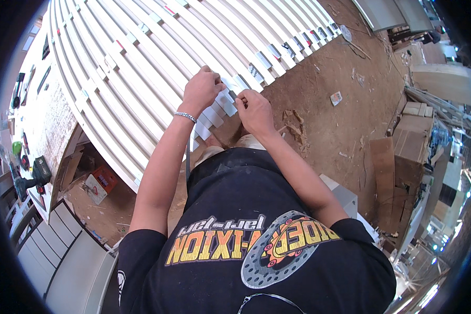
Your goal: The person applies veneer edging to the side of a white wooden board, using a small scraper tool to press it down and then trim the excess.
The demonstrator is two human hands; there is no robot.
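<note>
Long white slats (141, 68) lie side by side across a support in front of me, their near ends stepping out over the floor. My left hand (201, 90), with a chain bracelet at the wrist, rests at one slat's end, fingers pinched together. Just to its right, my right hand (257, 112) has thumb and fingers closed at a small dark grey strip (233, 94) by the same end. What the left fingertips hold, if anything, is hidden. Several slat ends farther right carry short grey or dark patches (254, 72); small light patches also dot the slats' middles.
To the left, a worn white tabletop (52, 120) holds a cordless drill (40, 170). Below it on the dirt floor sits an orange box (104, 179). Scraps (336, 98) litter the floor at right, near cardboard boxes (413, 136) and stacked boards (445, 81).
</note>
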